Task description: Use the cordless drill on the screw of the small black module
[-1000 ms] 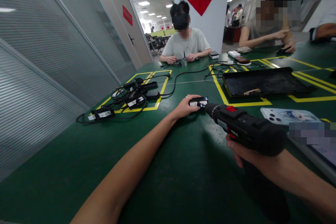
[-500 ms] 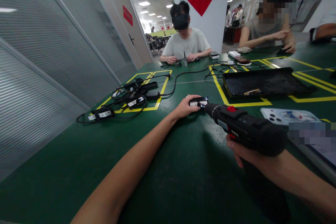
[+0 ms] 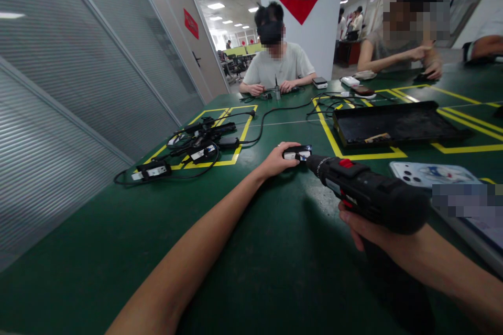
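Observation:
My left hand [image 3: 277, 159] grips a small black power adapter [image 3: 291, 149] with a white label, its fingers over the left end, at the middle of the green table. With my right hand [image 3: 367, 227] I hold a black cordless drill [image 3: 365, 188] with red switches by its handle. Its chuck points left and away from me, and the tip meets the labelled side of the adapter. The exact contact of the bit is too small to make out.
Several black adapters with cables [image 3: 200, 144] lie in the yellow-taped area on the left. A black tray [image 3: 396, 123] stands at the right, behind a phone [image 3: 432, 174] and a grey device [image 3: 475, 230]. Across the table sits a person [image 3: 281, 65]; another person [image 3: 393, 52] sits at the right.

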Demonstrator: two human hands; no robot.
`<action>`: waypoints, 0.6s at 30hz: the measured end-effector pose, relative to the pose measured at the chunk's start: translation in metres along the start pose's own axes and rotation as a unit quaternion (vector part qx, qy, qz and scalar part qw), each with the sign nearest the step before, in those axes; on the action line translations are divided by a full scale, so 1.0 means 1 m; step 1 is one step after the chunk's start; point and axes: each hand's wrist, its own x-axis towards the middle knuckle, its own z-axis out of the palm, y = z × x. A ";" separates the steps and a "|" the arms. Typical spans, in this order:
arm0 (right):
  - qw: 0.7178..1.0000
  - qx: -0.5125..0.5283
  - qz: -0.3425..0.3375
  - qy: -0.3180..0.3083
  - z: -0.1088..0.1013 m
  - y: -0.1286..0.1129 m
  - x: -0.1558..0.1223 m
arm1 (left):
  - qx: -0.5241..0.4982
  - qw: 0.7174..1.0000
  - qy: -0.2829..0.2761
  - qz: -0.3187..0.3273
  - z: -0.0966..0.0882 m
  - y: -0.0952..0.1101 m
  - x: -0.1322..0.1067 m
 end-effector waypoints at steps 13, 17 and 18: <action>1.000 0.011 0.000 -0.013 0.000 -0.007 -0.003 | -0.002 1.000 -0.002 -0.010 0.000 0.003 0.000; 1.000 0.008 0.000 -0.014 0.000 -0.006 -0.003 | -0.003 1.000 -0.002 -0.013 0.000 0.002 0.000; 1.000 0.003 0.002 -0.011 0.000 -0.006 -0.003 | -0.003 1.000 -0.002 -0.013 0.000 0.002 0.000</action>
